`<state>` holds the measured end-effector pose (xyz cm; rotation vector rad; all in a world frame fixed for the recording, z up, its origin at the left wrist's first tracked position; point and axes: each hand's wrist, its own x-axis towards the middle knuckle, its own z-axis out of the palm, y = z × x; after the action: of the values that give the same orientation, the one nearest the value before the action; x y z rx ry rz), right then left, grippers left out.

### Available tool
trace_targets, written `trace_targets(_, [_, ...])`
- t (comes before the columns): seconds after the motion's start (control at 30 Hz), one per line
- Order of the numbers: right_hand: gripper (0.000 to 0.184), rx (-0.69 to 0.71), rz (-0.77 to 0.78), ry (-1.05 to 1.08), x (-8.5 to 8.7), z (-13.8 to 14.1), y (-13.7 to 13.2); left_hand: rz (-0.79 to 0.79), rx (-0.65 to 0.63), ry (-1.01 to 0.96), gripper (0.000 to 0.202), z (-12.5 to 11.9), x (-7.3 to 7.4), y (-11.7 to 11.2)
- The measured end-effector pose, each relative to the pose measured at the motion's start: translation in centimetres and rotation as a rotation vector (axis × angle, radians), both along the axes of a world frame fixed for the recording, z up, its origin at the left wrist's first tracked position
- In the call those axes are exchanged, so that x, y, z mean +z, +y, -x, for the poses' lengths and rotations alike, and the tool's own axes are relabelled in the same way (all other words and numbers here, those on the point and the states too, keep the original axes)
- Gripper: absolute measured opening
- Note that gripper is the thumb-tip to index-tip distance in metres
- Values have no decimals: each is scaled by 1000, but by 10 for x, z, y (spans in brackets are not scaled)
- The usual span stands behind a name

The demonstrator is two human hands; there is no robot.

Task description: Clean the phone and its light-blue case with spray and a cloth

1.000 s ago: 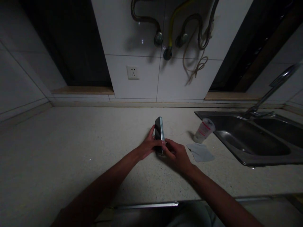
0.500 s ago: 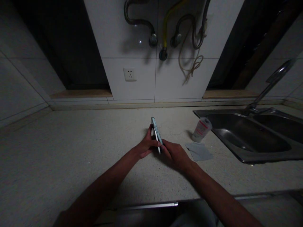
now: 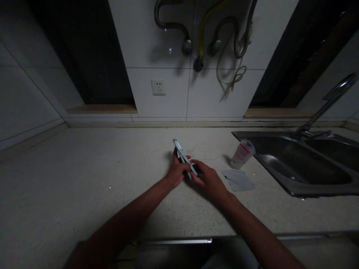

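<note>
Above the counter, my two hands hold a slim phone (image 3: pixel 189 172) and a pale bluish phone case (image 3: pixel 183 155), seen nearly edge-on and tilted. The two layers meet at the far end and stand apart in a narrow V at the near end. My left hand (image 3: pixel 175 173) is closed around the left side, its thumb pressed on the near part. From the right, my right hand (image 3: pixel 208 177) grips the case at its near end. Some fingertips are hidden behind the phone, and the dim light blurs detail.
Right of my hands stands a clear plastic cup (image 3: pixel 242 154) with red print, beside a flat grey cloth or paper (image 3: pixel 239 181). Farther right is a steel sink (image 3: pixel 291 189) with a faucet (image 3: pixel 322 106). Behind the speckled counter (image 3: pixel 117 209), the tiled wall carries a socket (image 3: pixel 158 87) and hoses (image 3: pixel 201 37).
The phone and case have turned, their far end swinging left and the near end of the case shifting right. Both hands still grip them. The whole view has shifted slightly.
</note>
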<state>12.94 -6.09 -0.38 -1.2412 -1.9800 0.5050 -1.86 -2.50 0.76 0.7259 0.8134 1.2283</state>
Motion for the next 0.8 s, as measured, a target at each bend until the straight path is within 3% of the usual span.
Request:
trace_targets(0.13, [39, -56, 72, 2, 0, 1, 3, 175, 52, -158, 62, 4, -3, 6])
trace_targets(0.23, [34, -87, 65, -142, -1, 1, 5, 298, 9, -281, 32, 9, 1, 9])
trace_targets(0.3, [36, -95, 57, -205, -2, 0, 5, 301, -28, -348, 23, 11, 6, 8])
trace_targets(0.5, [47, -113, -74, -144, -7, -6, 5, 224, -150, -267, 21, 12, 15, 2])
trace_targets(0.7, [34, -43, -188, -144, -8, -13, 9, 243, -385, -194, 27, 20, 0, 10])
trace_targets(0.8, [34, -16, -172, -224, -10, -14, 11, 196, -421, -209, 25, 22, -9, 14])
